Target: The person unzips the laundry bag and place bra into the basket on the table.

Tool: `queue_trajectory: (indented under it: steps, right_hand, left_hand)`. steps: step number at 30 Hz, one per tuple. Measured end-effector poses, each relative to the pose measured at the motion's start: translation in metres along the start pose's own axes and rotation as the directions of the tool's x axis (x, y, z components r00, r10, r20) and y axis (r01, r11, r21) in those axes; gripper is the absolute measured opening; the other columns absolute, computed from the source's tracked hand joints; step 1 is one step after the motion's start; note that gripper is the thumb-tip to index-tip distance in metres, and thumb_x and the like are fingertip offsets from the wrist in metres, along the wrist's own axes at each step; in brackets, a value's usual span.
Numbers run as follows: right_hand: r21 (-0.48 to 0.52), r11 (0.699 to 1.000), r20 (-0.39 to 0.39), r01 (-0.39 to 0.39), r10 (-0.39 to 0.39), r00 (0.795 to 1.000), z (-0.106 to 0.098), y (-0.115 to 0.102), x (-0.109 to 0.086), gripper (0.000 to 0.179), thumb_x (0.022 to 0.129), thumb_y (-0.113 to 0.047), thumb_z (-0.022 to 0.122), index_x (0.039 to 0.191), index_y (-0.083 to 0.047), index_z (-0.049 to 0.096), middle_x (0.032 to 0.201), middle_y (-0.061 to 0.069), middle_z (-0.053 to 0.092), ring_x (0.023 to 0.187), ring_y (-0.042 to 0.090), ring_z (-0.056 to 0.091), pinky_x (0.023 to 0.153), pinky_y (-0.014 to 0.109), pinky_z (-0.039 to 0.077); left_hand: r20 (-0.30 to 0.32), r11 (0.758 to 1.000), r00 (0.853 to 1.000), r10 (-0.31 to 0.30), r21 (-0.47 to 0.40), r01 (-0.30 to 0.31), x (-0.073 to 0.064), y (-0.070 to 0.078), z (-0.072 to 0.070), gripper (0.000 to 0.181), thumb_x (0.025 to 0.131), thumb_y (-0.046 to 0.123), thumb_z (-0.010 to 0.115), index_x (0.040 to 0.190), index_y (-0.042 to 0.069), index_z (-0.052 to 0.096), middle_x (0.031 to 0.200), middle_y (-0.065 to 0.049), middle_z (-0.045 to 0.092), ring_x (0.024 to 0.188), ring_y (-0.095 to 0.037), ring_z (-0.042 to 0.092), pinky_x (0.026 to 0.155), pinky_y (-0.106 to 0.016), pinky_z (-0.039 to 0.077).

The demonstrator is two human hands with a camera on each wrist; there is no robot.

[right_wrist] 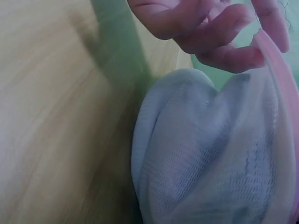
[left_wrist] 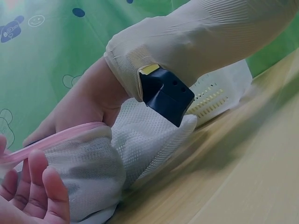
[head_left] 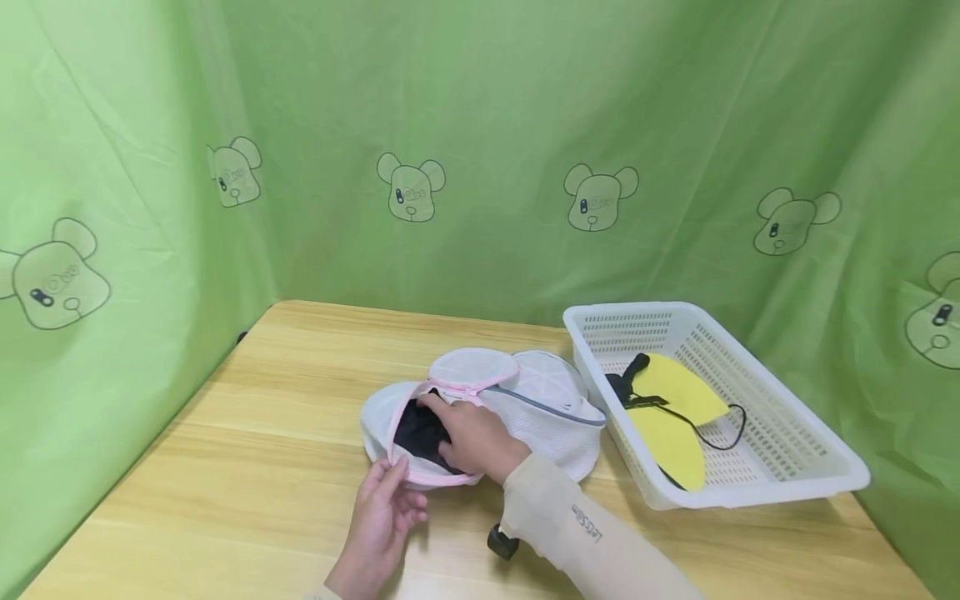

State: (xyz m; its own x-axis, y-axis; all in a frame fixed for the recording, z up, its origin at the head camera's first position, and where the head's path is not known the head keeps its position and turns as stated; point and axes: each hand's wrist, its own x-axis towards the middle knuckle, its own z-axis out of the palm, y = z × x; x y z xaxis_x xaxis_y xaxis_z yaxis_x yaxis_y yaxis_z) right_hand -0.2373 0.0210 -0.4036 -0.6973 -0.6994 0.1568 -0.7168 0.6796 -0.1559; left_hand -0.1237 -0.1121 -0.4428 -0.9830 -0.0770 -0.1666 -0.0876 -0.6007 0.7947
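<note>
A white mesh laundry bag [head_left: 378, 417] with a pink zip edge lies unzipped on the table, its round lid [head_left: 474, 367] folded back. Inside its mouth shows a black cloth item [head_left: 412, 429]. My left hand [head_left: 382, 508] pinches the near left part of the pink rim between thumb and forefinger, the other fingers loosely curled. Reaching in from the right, my right hand [head_left: 476, 437] has its fingers at the black cloth, thumb and forefinger apart; I cannot tell whether it grips it. A second white mesh bag [head_left: 551, 433] with a grey zip sits against the first.
To the right stands a white slotted plastic basket [head_left: 810, 433], holding yellow flat pieces [head_left: 682, 387] with a black cord [head_left: 693, 425] and black straps. A black wrist device [head_left: 502, 542] hangs under my right sleeve. Green printed curtains [head_left: 495, 100] surround the wooden table [head_left: 247, 442].
</note>
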Motion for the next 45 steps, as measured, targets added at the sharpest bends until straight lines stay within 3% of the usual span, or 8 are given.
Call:
queue_trajectory:
  steps: [6,14,24,33,40,45]
  right_hand:
    - [-0.055,0.995,-0.01,0.087,-0.087,0.996,-0.002,-0.002,-0.001,0.067,0.08,-0.01,0.071,0.141,-0.022,0.047,0.077,0.006,0.063,0.066,0.017,0.057,0.062,0.035,0.051]
    - [-0.071,0.993,-0.177,0.092,-0.104,0.979,-0.001,0.002,-0.002,0.036,0.076,-0.014,0.072,0.112,-0.016,0.066,0.086,0.004,0.07,0.076,0.023,0.066,0.068,0.042,0.053]
    - [-0.008,0.999,-0.262,0.049,-0.05,0.964,-0.008,0.005,-0.002,0.034,0.075,-0.016,0.069,0.109,-0.016,0.068,0.081,0.009,0.069,0.072,0.025,0.066,0.064,0.042,0.052]
    - [0.078,0.996,-0.319,0.046,-0.018,0.947,-0.015,0.005,-0.002,0.034,0.074,-0.014,0.068,0.108,-0.015,0.067,0.087,0.01,0.068,0.076,0.028,0.065,0.066,0.043,0.053]
    - [0.129,0.991,-0.355,0.027,0.021,0.935,-0.017,0.005,-0.002,0.035,0.074,-0.013,0.067,0.109,-0.016,0.067,0.094,0.01,0.068,0.084,0.03,0.066,0.072,0.043,0.053]
    - [0.153,0.988,-0.389,0.029,0.033,0.921,-0.017,0.005,-0.002,0.036,0.074,-0.012,0.067,0.11,-0.016,0.067,0.096,0.009,0.067,0.081,0.027,0.065,0.069,0.041,0.054]
  left_hand:
    - [-0.015,1.0,1.0,-0.001,0.001,0.001,0.0,0.0,0.0,0.016,0.1,0.02,0.052,0.091,0.011,0.043,0.074,0.003,0.055,0.057,-0.005,0.058,0.053,-0.019,0.049]
    - [-0.014,1.0,1.0,-0.001,0.006,0.001,0.0,0.001,0.0,0.015,0.1,0.018,0.052,0.09,0.011,0.043,0.075,0.001,0.055,0.057,-0.006,0.057,0.053,-0.02,0.048]
    - [-0.011,1.0,1.0,-0.003,0.005,0.003,0.001,0.001,-0.001,0.015,0.1,0.019,0.053,0.09,0.011,0.045,0.078,0.0,0.055,0.058,-0.006,0.057,0.053,-0.019,0.049]
    - [-0.017,1.0,1.0,-0.018,0.002,0.018,0.0,0.003,-0.002,0.018,0.102,0.03,0.049,0.098,0.013,0.048,0.085,0.002,0.053,0.061,-0.007,0.055,0.056,-0.02,0.049]
    - [-0.025,0.999,0.999,-0.033,0.001,0.033,0.002,0.002,-0.001,0.017,0.103,0.029,0.048,0.097,0.012,0.049,0.085,0.002,0.053,0.06,-0.007,0.055,0.055,-0.019,0.048]
    - [-0.021,0.999,0.999,-0.037,0.0,0.037,0.001,0.001,-0.003,0.019,0.102,0.031,0.05,0.098,0.013,0.05,0.084,0.002,0.053,0.06,-0.007,0.055,0.055,-0.019,0.049]
